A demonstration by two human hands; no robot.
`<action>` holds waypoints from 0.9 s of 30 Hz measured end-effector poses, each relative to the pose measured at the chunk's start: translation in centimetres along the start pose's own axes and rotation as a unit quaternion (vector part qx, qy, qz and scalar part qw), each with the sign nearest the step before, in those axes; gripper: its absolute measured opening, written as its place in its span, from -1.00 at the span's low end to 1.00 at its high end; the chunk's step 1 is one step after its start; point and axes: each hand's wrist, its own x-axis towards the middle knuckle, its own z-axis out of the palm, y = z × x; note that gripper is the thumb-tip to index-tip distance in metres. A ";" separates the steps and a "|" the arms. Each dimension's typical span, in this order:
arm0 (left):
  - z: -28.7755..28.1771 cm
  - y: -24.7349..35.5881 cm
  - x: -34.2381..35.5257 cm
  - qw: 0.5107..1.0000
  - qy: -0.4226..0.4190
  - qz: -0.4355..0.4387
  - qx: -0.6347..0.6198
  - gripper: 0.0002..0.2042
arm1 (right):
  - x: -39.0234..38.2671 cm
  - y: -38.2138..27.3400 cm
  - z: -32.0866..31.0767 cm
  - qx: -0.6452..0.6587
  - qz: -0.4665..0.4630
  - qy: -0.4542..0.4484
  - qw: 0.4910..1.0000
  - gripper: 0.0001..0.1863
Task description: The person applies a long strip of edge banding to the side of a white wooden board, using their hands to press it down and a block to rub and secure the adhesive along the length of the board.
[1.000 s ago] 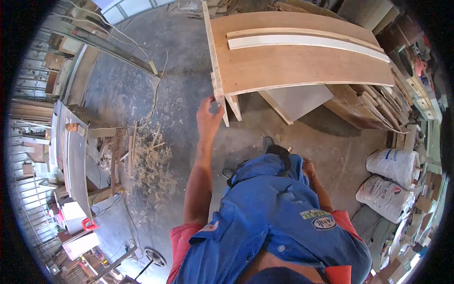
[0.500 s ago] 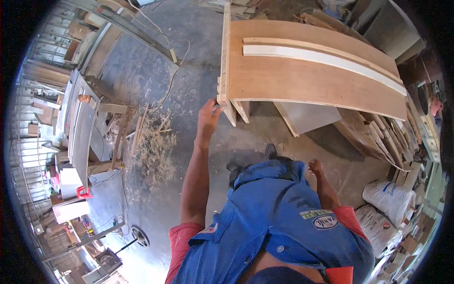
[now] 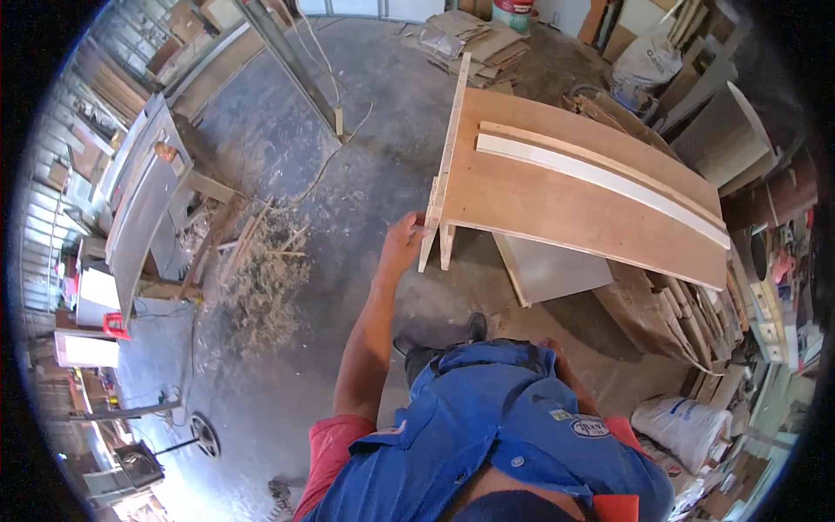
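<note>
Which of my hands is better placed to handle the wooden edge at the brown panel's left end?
Probably your left hand: it's at that wooden edge, while your right hand is back beside your blue clothes.

The broad panel [image 3: 531, 200] looks like plywood, its brown face smooth and matt with a few small dark specks, its cut edge paler and raw. Along its end runs an edge board [image 3: 451, 143] of pale, unpainted wood. On the face lie a wood strip [image 3: 600, 160] of bare timber and a white strip [image 3: 600, 186] with a plain, even finish. Beneath, a grey sheet [image 3: 557, 271] is flat and smooth. The floor [image 3: 348, 191] resembles worn concrete, scuffed and dusty, beside a rough, flaky heap of wood shavings [image 3: 265, 309]. The blue garment [image 3: 487, 391] is creased matt cloth; the sack [image 3: 683, 428] appears to be wrinkled plastic.
</note>
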 end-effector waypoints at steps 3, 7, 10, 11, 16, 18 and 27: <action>-0.7 -2.6 -0.8 0.999 0.033 0.020 -0.018 -0.76 | -1.9 -2.7 -4.1 0.023 0.039 -0.043 0.998 -0.75; 0.0 -3.6 -0.5 0.998 0.043 0.049 0.019 -0.75 | -4.0 -3.5 -7.1 0.031 0.077 -0.056 0.995 -0.74; 0.5 -3.6 -0.5 0.997 0.055 0.046 -0.008 -0.76 | -4.3 -3.8 -8.6 0.029 0.087 -0.058 0.994 -0.73; 0.6 -3.6 -0.5 0.997 0.056 0.046 -0.010 -0.76 | -4.5 -3.8 -9.0 0.028 0.087 -0.060 0.994 -0.73; 1.2 -4.6 -0.7 0.994 0.090 0.055 -0.018 -0.74 | -3.8 -4.2 -9.5 0.027 0.082 -0.060 0.994 -0.72; 1.8 -6.0 -1.7 0.991 0.121 0.043 0.033 -0.72 | -3.4 -4.3 -9.6 0.026 0.080 -0.060 0.995 -0.71; 10.0 -26.0 -28.8 0.927 -0.325 -0.159 0.100 -0.49 | 0.1 -7.5 -9.3 0.025 0.036 -0.074 0.996 -0.69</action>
